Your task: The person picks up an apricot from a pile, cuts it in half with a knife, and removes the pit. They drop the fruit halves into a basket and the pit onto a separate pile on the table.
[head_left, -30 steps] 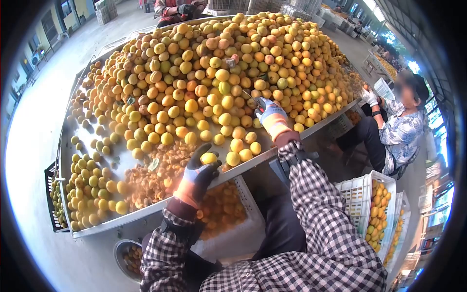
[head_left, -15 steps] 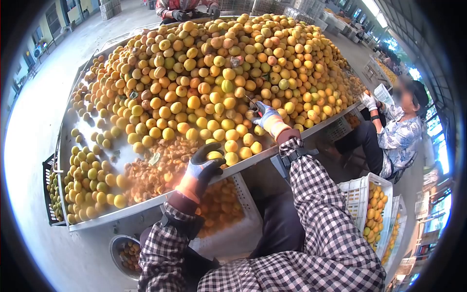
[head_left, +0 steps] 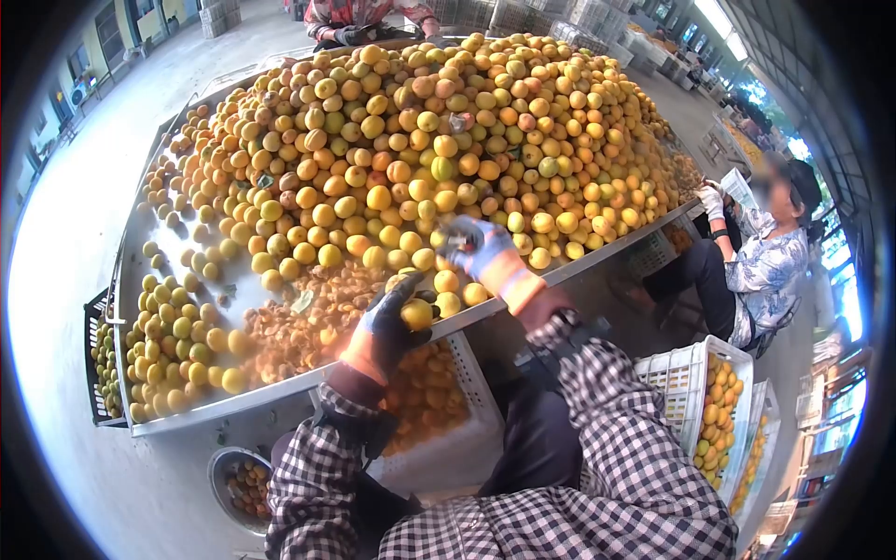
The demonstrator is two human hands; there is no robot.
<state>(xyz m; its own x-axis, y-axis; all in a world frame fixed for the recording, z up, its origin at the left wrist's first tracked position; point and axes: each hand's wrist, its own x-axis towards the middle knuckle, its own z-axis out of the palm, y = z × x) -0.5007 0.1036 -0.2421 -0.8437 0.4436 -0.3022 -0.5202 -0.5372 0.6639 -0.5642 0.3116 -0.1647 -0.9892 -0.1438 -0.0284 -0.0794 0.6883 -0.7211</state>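
My left hand [head_left: 387,322], in a grey and orange glove with dark fingers, is closed round a yellow apricot [head_left: 416,315] above the table's front edge. My right hand [head_left: 474,250], in a similar glove, is just right of it and blurred by motion. Its fingers are curled round a thin tool, which is hardly visible now. Behind both hands rises a large heap of apricots [head_left: 373,177]. Split apricot pieces [head_left: 294,322] lie on the table left of my left hand.
The metal table [head_left: 243,403] has a raised rim. Beneath it stands a crate [head_left: 478,392] of apricot pieces. A bowl [head_left: 224,467] is at lower left, a white crate of apricots [head_left: 674,378] at right. One person [head_left: 765,252] sits at right, another [head_left: 369,14] across the table.
My right hand has drawn back from the heap, left and downward, towards my left hand. My left hand has turned, with its apricot now showing more. The view has shifted slightly.
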